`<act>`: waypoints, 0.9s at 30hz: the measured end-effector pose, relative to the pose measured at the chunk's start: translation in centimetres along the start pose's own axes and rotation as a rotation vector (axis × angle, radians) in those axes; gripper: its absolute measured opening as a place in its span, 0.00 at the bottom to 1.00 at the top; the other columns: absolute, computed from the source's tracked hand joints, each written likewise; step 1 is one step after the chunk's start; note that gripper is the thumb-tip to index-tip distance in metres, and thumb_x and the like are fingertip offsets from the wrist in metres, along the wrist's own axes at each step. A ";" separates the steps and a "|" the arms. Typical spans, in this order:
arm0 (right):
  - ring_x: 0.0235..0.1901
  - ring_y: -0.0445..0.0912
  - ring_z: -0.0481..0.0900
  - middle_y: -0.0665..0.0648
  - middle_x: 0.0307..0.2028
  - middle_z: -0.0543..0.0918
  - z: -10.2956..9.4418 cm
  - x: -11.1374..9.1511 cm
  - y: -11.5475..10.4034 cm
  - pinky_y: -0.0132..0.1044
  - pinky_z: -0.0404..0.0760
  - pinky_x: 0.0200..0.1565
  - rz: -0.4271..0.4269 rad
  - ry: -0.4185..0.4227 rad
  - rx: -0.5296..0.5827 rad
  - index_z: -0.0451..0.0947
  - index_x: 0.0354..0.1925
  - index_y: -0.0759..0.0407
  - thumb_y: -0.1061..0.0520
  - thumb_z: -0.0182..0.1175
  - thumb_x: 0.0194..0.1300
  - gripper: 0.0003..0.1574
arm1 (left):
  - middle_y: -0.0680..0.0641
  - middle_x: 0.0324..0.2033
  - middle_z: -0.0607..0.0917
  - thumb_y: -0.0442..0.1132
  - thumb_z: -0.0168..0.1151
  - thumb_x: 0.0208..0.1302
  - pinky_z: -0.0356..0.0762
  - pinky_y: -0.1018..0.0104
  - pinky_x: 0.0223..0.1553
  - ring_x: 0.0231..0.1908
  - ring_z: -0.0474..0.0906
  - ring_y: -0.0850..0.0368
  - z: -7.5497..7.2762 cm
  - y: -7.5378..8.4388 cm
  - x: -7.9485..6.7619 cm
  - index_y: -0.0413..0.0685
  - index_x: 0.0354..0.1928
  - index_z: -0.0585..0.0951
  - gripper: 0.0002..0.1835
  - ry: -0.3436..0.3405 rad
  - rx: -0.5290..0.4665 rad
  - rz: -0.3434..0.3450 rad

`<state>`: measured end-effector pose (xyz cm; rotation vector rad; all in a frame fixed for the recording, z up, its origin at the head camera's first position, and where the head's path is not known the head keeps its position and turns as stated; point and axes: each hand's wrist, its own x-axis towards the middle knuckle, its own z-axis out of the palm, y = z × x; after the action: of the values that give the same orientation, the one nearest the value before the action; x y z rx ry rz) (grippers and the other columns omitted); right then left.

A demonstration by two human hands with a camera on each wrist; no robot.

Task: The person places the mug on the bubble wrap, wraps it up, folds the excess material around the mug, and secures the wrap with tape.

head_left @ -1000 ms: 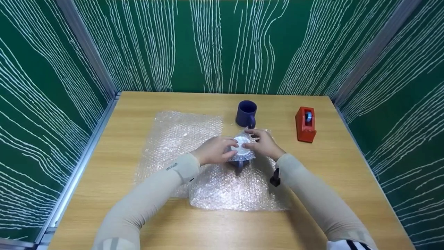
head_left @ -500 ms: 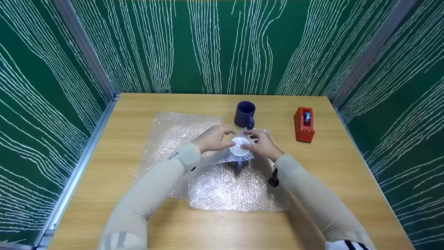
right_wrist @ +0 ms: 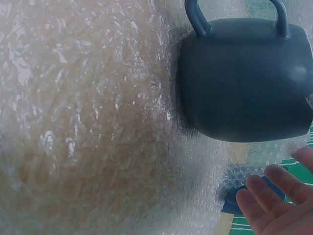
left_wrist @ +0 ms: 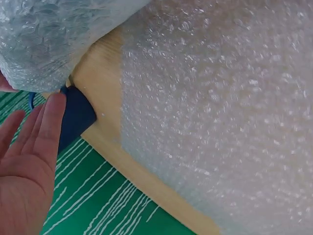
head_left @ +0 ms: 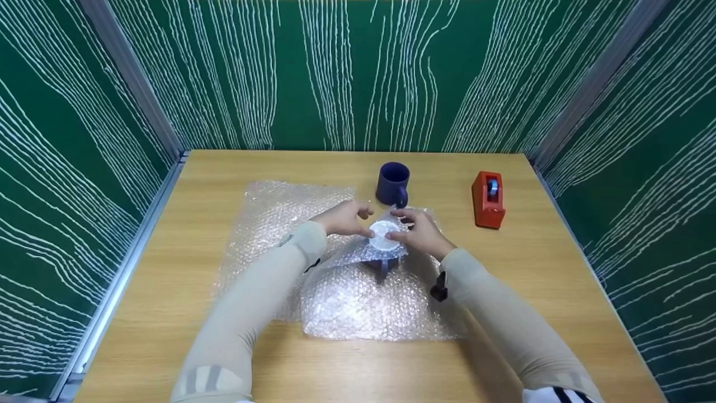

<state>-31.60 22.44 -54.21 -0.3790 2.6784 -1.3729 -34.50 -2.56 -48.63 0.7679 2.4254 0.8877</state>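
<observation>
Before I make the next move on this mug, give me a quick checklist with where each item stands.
1. Bubble wrap over the white disc on top: ok, it lies across it.
2. Mug covered all round: not ok, its side and handle show bare in the right wrist view.
3. Left hand and right hand placed: ok, both thumbs are at the disc in the head view.
4. Second mug free of the wrap: cannot tell, the far corner comes very near it.
5. Red tape dispenser out of the way: ok, on the table, apart from the wrap.
</observation>
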 end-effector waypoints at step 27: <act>0.63 0.68 0.83 0.74 0.65 0.83 -2.1 -3.3 3.1 0.64 0.81 0.68 -0.071 -0.012 -0.042 0.76 0.70 0.72 0.58 0.58 0.82 0.27 | 0.44 0.39 0.88 0.34 0.79 0.62 0.77 0.75 0.27 0.27 0.77 0.65 2.0 0.6 1.6 0.37 0.57 0.86 0.22 0.064 -0.090 -0.083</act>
<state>-29.36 26.72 -55.59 -0.4893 2.7127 -1.3300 -34.32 -0.25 -49.97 0.6107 2.4348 0.9950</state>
